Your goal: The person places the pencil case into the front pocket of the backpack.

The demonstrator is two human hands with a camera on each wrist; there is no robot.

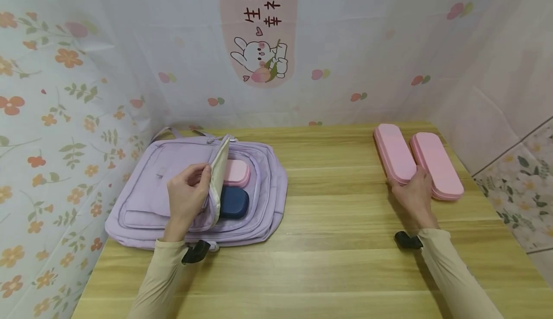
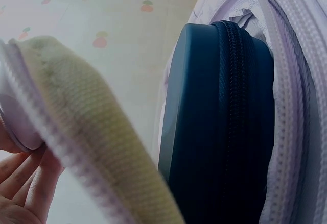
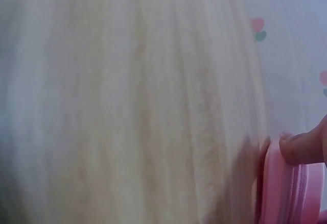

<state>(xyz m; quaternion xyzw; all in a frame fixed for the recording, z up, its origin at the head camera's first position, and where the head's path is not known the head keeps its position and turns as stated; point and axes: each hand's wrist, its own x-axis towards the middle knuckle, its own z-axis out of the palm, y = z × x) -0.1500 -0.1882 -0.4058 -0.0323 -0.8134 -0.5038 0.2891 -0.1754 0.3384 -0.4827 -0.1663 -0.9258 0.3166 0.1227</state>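
Note:
A lilac backpack point(image 1: 147, 184) lies on the table at the left, its front pocket unzipped. My left hand point(image 1: 186, 192) pinches the edge of the pocket's flap point(image 1: 221, 165) and holds it lifted, showing the cream lining. Inside the pocket sit a pink zipped case point(image 1: 236, 172) and a dark blue zipped case point(image 1: 234, 203), each partly behind the flap. At the right, my right hand point(image 1: 414, 196) grips the near end of a long pink pencil case point(image 1: 395, 151). In the right wrist view the thumb point(image 3: 301, 147) lies against its zipped side.
A second long pink pencil case point(image 1: 438, 165) lies just right of the held one. Bare wooden table point(image 1: 324, 223) stretches between backpack and cases. Printed cloth point(image 1: 345, 45) hangs behind the table and at the left.

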